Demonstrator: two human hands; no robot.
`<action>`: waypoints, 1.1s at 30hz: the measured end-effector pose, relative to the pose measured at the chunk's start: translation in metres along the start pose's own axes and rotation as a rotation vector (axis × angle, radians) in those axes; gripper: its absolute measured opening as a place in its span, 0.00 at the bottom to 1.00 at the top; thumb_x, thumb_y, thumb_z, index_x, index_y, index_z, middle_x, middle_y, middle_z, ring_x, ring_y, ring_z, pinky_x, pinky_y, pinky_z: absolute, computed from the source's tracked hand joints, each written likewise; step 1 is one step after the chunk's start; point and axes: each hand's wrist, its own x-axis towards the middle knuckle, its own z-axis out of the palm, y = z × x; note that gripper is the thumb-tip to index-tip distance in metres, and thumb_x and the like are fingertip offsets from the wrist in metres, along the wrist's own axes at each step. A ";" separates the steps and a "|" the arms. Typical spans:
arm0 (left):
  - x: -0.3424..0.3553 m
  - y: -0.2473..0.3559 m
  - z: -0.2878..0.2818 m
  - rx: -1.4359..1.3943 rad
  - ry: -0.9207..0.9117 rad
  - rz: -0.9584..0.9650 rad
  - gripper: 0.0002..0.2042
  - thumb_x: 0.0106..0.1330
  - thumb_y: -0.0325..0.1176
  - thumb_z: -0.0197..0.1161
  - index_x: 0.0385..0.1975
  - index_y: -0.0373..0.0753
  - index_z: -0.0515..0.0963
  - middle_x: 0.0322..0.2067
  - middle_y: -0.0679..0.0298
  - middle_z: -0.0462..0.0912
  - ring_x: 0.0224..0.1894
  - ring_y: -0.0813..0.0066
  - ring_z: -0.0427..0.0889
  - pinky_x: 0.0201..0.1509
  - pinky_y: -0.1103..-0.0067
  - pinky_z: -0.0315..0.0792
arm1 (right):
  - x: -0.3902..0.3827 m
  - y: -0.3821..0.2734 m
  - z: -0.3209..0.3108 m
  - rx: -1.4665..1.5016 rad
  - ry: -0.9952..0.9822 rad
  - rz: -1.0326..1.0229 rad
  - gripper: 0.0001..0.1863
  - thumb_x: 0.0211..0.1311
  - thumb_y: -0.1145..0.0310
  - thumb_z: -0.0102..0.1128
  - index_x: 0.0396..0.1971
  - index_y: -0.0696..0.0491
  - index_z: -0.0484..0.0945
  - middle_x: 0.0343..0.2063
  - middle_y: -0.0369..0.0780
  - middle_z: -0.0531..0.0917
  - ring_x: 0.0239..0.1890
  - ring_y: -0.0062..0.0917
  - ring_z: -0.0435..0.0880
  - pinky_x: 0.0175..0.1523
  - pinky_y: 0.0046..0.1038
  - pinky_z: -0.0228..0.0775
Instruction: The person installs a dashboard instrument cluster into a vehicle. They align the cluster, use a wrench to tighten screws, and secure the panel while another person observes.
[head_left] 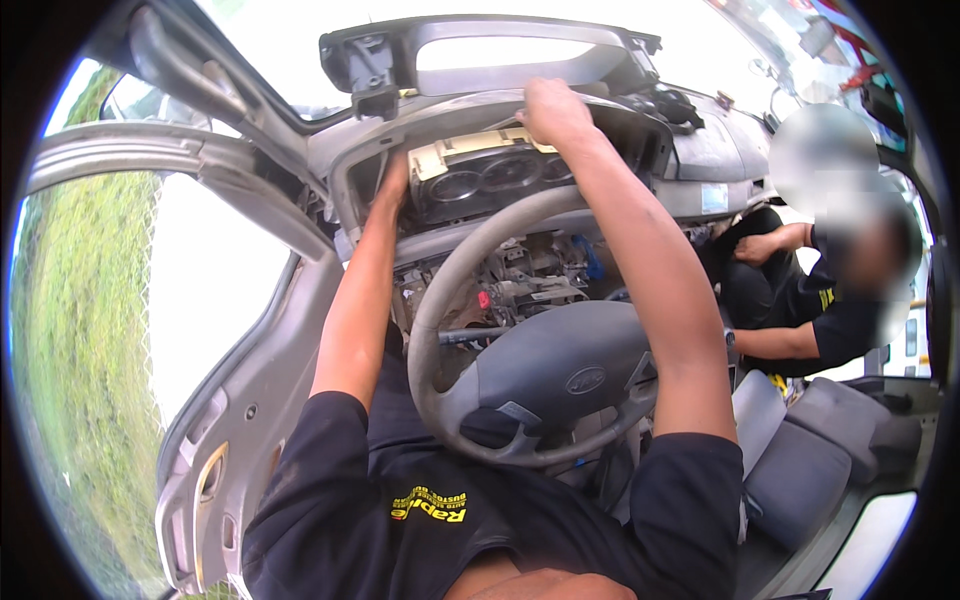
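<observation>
A gauge cluster [490, 180] with round dials and a cream-coloured back casing sits loose and tilted in the dashboard opening. My left hand [397, 178] reaches into the opening at the cluster's left end; its fingers are hidden. Over the upper rim of the cluster hood [450, 108], my right hand [555, 112] is closed, knuckles up, near the cluster's top edge. What it grips, if anything, does not show. Beneath my arms is the grey steering wheel [560, 360], its right side partly covered by my right forearm.
A detached dark trim frame [385, 65] lies on top of the dash. Below the cluster, the opened column area [520, 275] exposes brackets and wiring. The driver's door [225, 450] stands open on the left. Another person [800, 270] sits to the right, near the grey seats [800, 465].
</observation>
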 end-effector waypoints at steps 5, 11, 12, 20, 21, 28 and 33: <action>-0.004 0.003 -0.003 0.017 0.016 0.007 0.36 0.80 0.54 0.52 0.77 0.31 0.64 0.77 0.51 0.65 0.79 0.56 0.61 0.82 0.68 0.54 | -0.001 -0.011 -0.014 -0.017 -0.043 0.132 0.16 0.63 0.58 0.78 0.41 0.54 0.90 0.46 0.54 0.89 0.52 0.51 0.89 0.58 0.47 0.81; -0.004 0.001 -0.001 0.036 0.028 0.010 0.36 0.80 0.54 0.52 0.77 0.31 0.65 0.77 0.50 0.65 0.80 0.56 0.61 0.82 0.68 0.53 | -0.010 -0.019 -0.011 -0.011 0.069 0.003 0.15 0.64 0.59 0.75 0.40 0.55 0.90 0.46 0.57 0.88 0.50 0.53 0.88 0.54 0.49 0.80; -0.002 0.001 -0.001 0.038 0.034 0.010 0.36 0.80 0.54 0.52 0.77 0.31 0.65 0.77 0.50 0.65 0.80 0.56 0.61 0.82 0.68 0.53 | -0.011 -0.022 -0.014 -0.002 0.066 0.000 0.15 0.64 0.59 0.75 0.39 0.56 0.90 0.45 0.57 0.88 0.49 0.53 0.88 0.54 0.49 0.80; 0.003 -0.002 0.005 0.054 0.049 -0.012 0.35 0.79 0.53 0.53 0.76 0.31 0.65 0.77 0.50 0.65 0.80 0.55 0.60 0.82 0.68 0.53 | -0.012 -0.037 -0.016 0.055 0.092 -0.188 0.17 0.68 0.59 0.71 0.33 0.60 0.88 0.34 0.55 0.89 0.42 0.54 0.89 0.50 0.50 0.81; 0.004 -0.005 0.002 0.058 0.055 -0.016 0.35 0.79 0.53 0.53 0.76 0.31 0.65 0.77 0.50 0.65 0.80 0.55 0.60 0.82 0.68 0.53 | -0.016 -0.047 -0.019 0.077 0.084 -0.216 0.17 0.68 0.58 0.70 0.34 0.60 0.87 0.33 0.55 0.88 0.43 0.53 0.89 0.51 0.50 0.79; 0.007 -0.018 0.005 0.035 0.113 -0.031 0.35 0.77 0.50 0.56 0.76 0.32 0.66 0.76 0.51 0.67 0.79 0.56 0.62 0.82 0.68 0.54 | -0.016 -0.073 -0.022 0.061 0.062 -0.422 0.17 0.70 0.58 0.68 0.36 0.60 0.85 0.35 0.52 0.89 0.43 0.50 0.88 0.51 0.48 0.78; 0.012 -0.016 -0.001 -0.100 0.005 -0.060 0.32 0.75 0.47 0.58 0.74 0.33 0.69 0.72 0.53 0.71 0.75 0.59 0.68 0.79 0.67 0.60 | -0.009 -0.090 -0.014 0.109 0.080 -0.546 0.16 0.71 0.60 0.66 0.38 0.61 0.85 0.36 0.51 0.89 0.44 0.50 0.89 0.51 0.48 0.80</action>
